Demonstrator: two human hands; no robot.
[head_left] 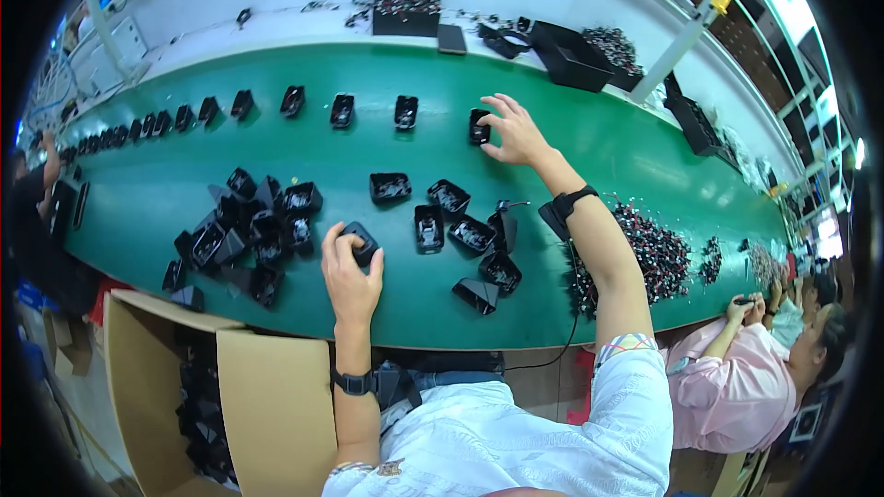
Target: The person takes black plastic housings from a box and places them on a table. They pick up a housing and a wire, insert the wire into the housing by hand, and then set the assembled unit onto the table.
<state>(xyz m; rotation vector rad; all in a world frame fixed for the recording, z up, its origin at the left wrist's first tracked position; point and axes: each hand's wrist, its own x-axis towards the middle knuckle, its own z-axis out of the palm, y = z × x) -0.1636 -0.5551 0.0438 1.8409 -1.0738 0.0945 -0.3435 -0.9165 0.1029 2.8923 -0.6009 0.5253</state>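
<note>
My left hand (350,281) is closed around a black plastic housing (361,244) near the front of the green table. Farther off, my right hand (516,133) curls its thumb and fingers about another black housing (479,127), which stands on the table at the right end of a long row. That row of open black housings (343,110) stretches away to the left. Between my hands lie several loose housings (429,228), some on their sides. Left of my left hand is a heap of similar housings (249,221).
Beside my right forearm spreads a pile of small red-and-black wired parts (658,253). Black bins (571,57) stand along the back ledge. An open cardboard box (276,405) with black housings is at lower left. A person in pink (737,377) works at the right; another person (46,230) is far left.
</note>
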